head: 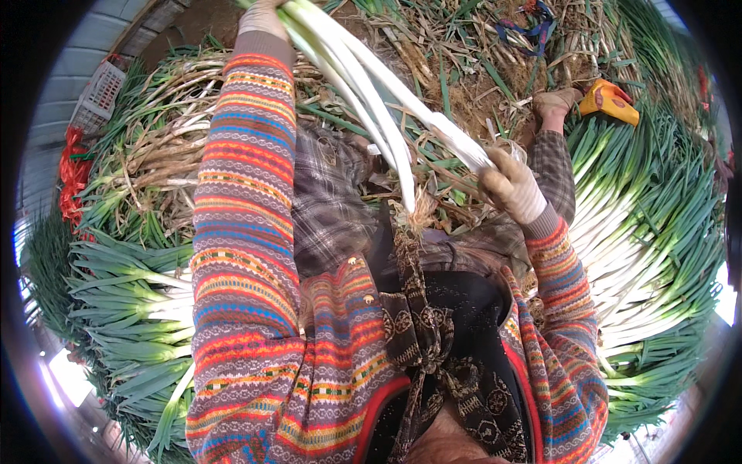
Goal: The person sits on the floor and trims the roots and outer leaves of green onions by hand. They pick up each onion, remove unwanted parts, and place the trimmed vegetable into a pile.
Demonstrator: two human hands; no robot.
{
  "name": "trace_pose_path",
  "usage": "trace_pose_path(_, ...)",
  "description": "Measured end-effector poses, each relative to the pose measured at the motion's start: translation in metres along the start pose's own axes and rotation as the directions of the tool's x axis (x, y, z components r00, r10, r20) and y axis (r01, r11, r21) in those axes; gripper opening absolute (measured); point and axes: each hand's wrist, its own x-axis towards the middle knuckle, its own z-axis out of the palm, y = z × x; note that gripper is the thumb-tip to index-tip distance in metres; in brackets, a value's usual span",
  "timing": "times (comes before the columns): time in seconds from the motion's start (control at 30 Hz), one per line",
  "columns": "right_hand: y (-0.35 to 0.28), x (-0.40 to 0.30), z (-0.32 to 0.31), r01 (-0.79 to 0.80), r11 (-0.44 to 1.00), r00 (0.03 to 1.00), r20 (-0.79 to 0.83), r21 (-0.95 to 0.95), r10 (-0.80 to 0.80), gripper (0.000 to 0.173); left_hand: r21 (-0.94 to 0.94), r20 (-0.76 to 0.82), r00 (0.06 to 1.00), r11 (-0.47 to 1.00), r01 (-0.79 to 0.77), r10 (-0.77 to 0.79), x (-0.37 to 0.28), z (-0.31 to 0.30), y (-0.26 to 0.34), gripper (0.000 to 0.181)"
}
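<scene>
My left hand (264, 20), in a pale glove, is raised at the top of the view and closed around the upper part of several scallions (353, 87). Their white stems slant down to the right, and their leafy tops pass out of view. My right hand (513, 185), gloved too, grips the lower end of one white stem, hiding its root. Another stem end hangs free over my lap, with a tuft of roots (420, 213) beside it.
Cleaned scallions (614, 232) lie heaped at the right, others (156, 307) at the left. Unpeeled ones (174, 139) are piled at the upper left, near a white plastic crate (101, 90). A yellow-orange container (608, 103) stands by my foot. Dry peelings (440, 52) litter the soil.
</scene>
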Motion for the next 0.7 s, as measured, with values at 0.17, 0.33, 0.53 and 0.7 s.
trace_pose_path(0.17, 0.160, -0.050, -0.061, -0.013, 0.933, 0.921, -0.368, -0.360, -0.129, 0.019, 0.091, -0.096, 0.995, 0.996, -0.024, 0.033, 0.037, -0.070, 0.032, 0.029)
trace_pose_path(0.33, 0.145, -0.040, -0.100, -0.186, 0.932, 0.958, -0.267, -0.312, 0.102, 0.032, 0.008, -0.240, 0.968, 0.997, -0.072, 0.072, 0.041, -0.068, 0.048, 0.032)
trace_pose_path(0.53, -0.037, 0.061, -0.040, 0.418, 0.598, 0.802, -0.032, -0.684, -0.597, 0.063, 0.351, -0.084, 0.996, 0.937, 0.005, 0.026, -0.024, 0.006, 0.029, 0.039)
trace_pose_path(0.7, -0.066, 0.115, 0.027, 0.367, 0.910, 0.920, -0.070, -0.194, -0.386, 0.074, 0.311, 0.295, 0.954, 0.949, -0.045, -0.052, 0.000, 0.025, 0.013, 0.042)
